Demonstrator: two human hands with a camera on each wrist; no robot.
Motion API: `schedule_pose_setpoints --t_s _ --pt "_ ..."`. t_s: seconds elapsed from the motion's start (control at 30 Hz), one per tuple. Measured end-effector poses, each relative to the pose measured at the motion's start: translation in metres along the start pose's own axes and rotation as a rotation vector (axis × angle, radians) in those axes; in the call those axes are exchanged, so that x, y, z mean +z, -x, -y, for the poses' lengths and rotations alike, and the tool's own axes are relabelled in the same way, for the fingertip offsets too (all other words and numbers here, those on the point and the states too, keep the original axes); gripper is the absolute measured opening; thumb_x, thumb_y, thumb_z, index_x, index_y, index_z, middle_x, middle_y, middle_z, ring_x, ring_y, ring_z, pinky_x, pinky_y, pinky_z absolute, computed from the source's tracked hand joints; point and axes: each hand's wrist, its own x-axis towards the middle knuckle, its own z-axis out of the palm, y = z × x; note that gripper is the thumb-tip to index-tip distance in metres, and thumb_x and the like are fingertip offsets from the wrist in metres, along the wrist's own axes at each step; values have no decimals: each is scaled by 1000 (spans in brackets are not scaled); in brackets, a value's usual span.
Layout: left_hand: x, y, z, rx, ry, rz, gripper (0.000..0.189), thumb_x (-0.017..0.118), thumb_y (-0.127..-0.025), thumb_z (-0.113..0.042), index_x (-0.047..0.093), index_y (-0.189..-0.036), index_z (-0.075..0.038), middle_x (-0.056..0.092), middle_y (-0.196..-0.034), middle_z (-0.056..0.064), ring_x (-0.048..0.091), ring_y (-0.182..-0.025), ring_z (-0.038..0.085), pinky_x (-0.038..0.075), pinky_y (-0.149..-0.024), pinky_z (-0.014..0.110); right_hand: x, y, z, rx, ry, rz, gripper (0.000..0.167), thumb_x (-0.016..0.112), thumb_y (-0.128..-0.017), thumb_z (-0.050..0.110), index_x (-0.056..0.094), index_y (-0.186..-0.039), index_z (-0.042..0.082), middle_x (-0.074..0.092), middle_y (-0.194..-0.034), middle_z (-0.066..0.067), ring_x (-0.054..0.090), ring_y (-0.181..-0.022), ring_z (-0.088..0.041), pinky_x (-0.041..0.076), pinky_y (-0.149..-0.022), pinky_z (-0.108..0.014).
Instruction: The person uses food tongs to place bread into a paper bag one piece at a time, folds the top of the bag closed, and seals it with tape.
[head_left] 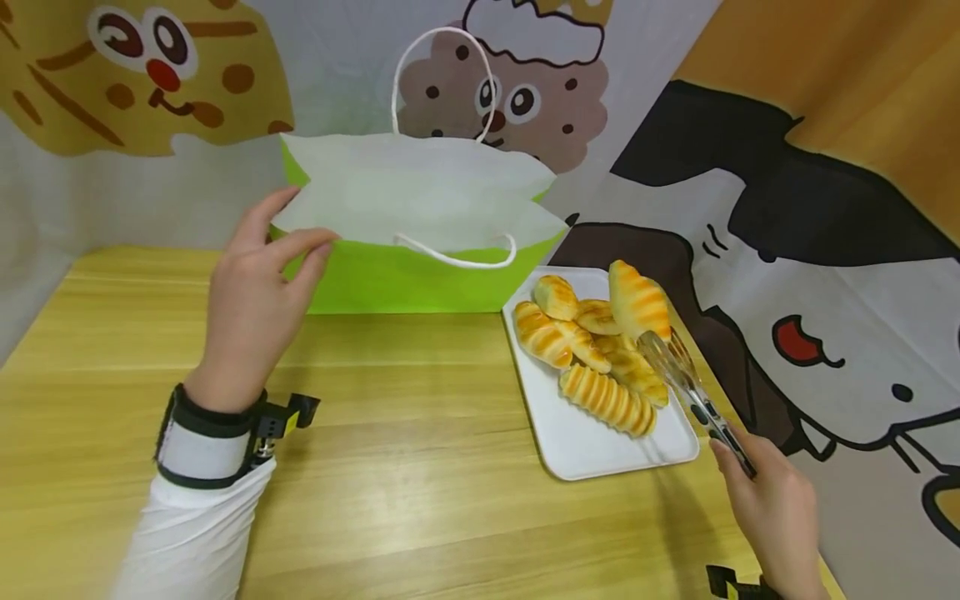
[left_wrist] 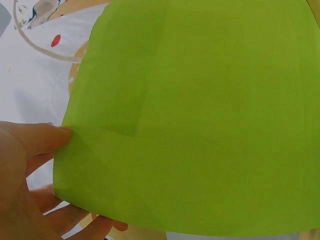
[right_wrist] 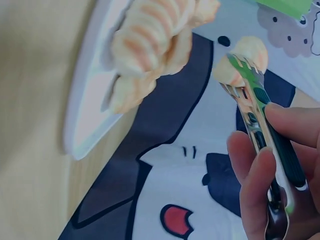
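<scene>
A green paper bag (head_left: 405,279) with a white inside and white cord handles stands upright, its mouth spread. My left hand (head_left: 255,287) grips the bag's left edge; in the left wrist view the thumb (left_wrist: 42,137) lies at the green panel's edge and other fingers reach past its border. My right hand (head_left: 776,500) holds metal serving tongs (head_left: 701,400) with dark grip pads. Between the tong tips is a striped bread roll (head_left: 637,300), raised at the far right of a white tray (head_left: 558,446). Several golden rolls (head_left: 607,400) lie on that tray.
A wooden table (head_left: 405,467) carries the bag and the tray, which stands right of the bag near the table's right edge. Behind and to the right hangs a cloth (head_left: 847,333) printed with cartoon figures. Both wrists wear camera straps (head_left: 210,437).
</scene>
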Motion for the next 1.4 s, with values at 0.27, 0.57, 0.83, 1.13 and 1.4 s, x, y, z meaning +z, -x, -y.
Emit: schedule_pose_setpoints --t_s 0.27,0.57,0.83,1.13,1.4 --pt "0 3 3 -20 -36 20 18 69 -94 -9 76 -108 0 51 -150 13 50 -136 37 49 -98 57 4 -24 21 -48 -81 -138 34 77 -86 4 71 -119 -2 73 -96 -22 33 -53 10 27 -48 -16" --pt "0 5 5 -36 -54 2 17 70 -93 -7 77 -107 -1 51 -149 15 50 -135 39 49 -101 57 14 -59 65 -94 -259 -214 37 76 -87 4 69 -124 1 74 -103 -20 37 -71 22 31 -59 -3" --pt "24 2 8 -19 -33 12 18 70 -93 -9 77 -109 -4 50 -150 16 49 -136 39 45 -109 53 22 -79 94 -109 -379 -239 37 72 -90 4 68 -127 1 73 -103 -21 44 -77 20 33 -67 3" --pt "35 2 7 18 -17 16 18 72 -92 -11 77 -108 -3 50 -149 18 47 -138 37 41 -113 52 33 -79 120 -138 -448 -261 35 73 -89 4 69 -124 -2 73 -99 -22 45 -77 24 35 -65 1" --pt "34 2 11 12 -10 11 18 71 -93 -9 77 -109 -3 51 -149 17 48 -137 37 43 -112 52 44 -82 144 -168 -528 -258 34 74 -89 4 70 -122 -1 74 -101 -20 48 -79 20 37 -66 1"
